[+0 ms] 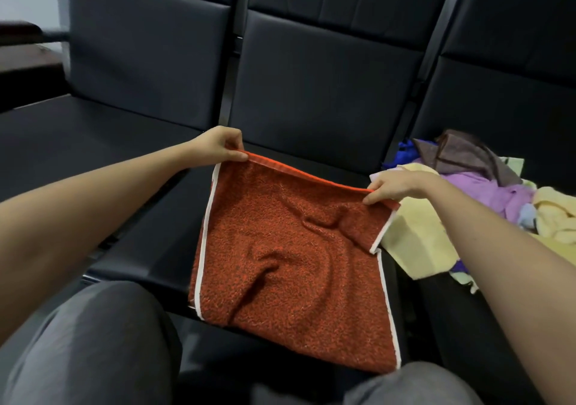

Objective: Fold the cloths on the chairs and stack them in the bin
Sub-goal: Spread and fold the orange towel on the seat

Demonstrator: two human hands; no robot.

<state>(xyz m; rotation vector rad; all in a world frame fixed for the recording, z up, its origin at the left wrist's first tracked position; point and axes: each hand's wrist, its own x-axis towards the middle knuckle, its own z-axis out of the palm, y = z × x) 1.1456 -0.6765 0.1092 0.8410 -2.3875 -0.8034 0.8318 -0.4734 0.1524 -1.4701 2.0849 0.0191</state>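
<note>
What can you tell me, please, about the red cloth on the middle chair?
The red cloth looks like a rust-red terry towel, roughly square, with white trim down its left and right edges. It lies rumpled on the black middle seat. The left hand and the right hand each pinch a far corner, lifting that edge taut. Its right edge borders a yellow cloth.

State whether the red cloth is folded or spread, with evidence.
Mostly spread: red cloth lies open on the seat; left hand and right hand pinch its far corners.
</note>
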